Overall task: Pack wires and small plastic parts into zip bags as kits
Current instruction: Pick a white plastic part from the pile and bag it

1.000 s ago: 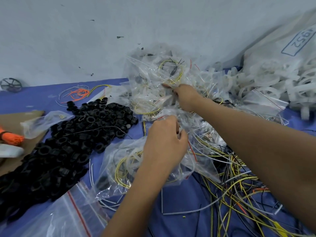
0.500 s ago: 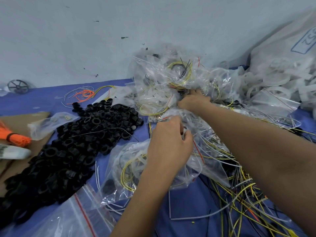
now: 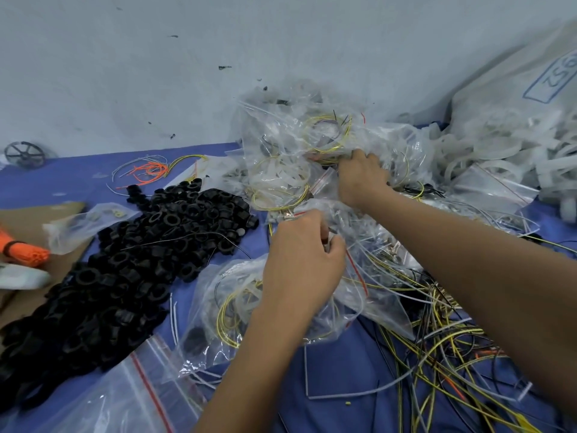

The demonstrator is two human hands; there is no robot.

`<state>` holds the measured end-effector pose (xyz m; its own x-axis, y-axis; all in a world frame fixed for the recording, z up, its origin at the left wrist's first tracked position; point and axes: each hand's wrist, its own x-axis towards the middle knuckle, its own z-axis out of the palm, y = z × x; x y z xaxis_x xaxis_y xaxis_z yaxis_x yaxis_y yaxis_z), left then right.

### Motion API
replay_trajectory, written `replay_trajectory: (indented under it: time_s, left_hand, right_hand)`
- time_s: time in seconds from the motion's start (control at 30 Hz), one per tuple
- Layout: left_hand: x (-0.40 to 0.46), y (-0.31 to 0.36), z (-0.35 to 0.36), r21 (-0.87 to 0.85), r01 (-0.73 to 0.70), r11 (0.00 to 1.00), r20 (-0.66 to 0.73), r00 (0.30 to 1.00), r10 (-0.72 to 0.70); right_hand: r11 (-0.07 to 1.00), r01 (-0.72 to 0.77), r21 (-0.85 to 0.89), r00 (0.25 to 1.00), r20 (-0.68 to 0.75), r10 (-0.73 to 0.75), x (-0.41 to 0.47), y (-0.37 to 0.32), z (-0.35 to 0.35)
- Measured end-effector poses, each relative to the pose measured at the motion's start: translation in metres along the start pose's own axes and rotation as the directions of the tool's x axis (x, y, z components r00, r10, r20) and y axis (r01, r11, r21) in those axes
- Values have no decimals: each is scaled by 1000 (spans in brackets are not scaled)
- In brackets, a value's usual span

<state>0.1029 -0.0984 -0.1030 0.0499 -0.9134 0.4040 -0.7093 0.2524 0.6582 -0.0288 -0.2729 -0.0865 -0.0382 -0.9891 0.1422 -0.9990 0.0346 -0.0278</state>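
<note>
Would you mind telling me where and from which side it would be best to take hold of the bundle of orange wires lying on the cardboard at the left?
Grip the orange wire bundle at the dark band around it, probably the firmest spot, since the loose cut ends splay toward the black plastic parts. Come from above: it lies flat on the cardboard, with a white piece just in front.

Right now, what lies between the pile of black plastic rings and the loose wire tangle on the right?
In the head view, a filled zip bag lies between the black rings and the wire tangle, with the left hand gripping its top.
</note>
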Motion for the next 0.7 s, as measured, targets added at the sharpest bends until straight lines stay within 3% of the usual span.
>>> replay_trajectory:
  time_s: [0.13, 0.3, 0.37, 0.47, 0.53, 0.6, 0.7]
  left_hand:
    - [5, 1, -11, -72, 55, 996, 67, 996, -50]
    - [9, 3, -34, -235, 266, 935, 314, 931, -186]
    - [10, 4, -43, -296, 348, 890, 379, 898, -224]
    - [11, 4, -52, -329, 402, 855, 415, 875, -252]
    - [11, 3, -55, -346, 421, 838, 411, 871, -268]
    - [11, 4, -57, -360, 425, 831, 393, 876, -278]
    - [10, 9, -56, -370, 405, 836, 365, 891, -270]
  right_hand:
    - [996, 90, 14, 985, -146, -87, -16, 11, -4]
    - [990, 144, 9, 920, -370, -130, -51, 28, -10]
    - [978, 169, 123, 868, -488, -89, -68, 35, -15]
    - [893, 222, 392, 761, -642, 93, -100, 43, -25]
    - [722, 264, 640, 752, -605, 261, -123, 42, -32]
    - [400, 257, 880, 817, -419, 396, -148, 38, -37]
    - [-75, 157, 985, 941, -126, 313, -188, 29, -31]
